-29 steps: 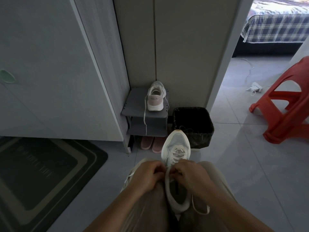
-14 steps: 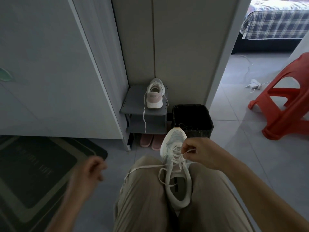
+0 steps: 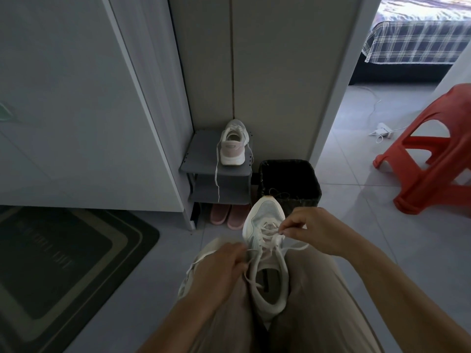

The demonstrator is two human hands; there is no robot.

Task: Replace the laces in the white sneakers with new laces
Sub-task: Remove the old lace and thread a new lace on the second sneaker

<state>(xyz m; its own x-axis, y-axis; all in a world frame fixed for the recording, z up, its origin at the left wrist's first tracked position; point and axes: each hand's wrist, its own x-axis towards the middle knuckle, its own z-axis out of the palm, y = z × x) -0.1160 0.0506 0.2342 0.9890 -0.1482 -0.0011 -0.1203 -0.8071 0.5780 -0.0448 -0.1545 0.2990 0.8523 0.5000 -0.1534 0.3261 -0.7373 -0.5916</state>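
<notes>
I judge the step in hand to be work on the lace (image 3: 297,248) at the sneaker's (image 3: 265,217) toe-end eyelets. I cannot tell whether this lace is coming out or a new one is going in. The sneaker lies in the person's lap between the thighs, with its toe pointing away and its opening toward the camera. The left hand (image 3: 219,268) sits at the sneaker's near left side, knuckles up. Its fingers are curled round a run of lace, and a loose strand trails off over the left thigh. The right hand (image 3: 316,230) is raised just right of the toe box, with its wrist cocked inward. Its thumb and forefinger pinch the lace where it crosses the far eyelets, and a free end hangs below the palm. The next move calls for the left hand to hold the sneaker steady. The right hand must then draw its strand straight through one eyelet without snagging the crossings. Farther off, the second sneaker (image 3: 233,143) stands heel-first on the rack (image 3: 201,161), with one lace hanging over the shelf edge. It looks to be awaiting its turn. A dark bin (image 3: 289,179) stands just right of the rack, and a red stool (image 3: 433,154) stands well apart at far right.
</notes>
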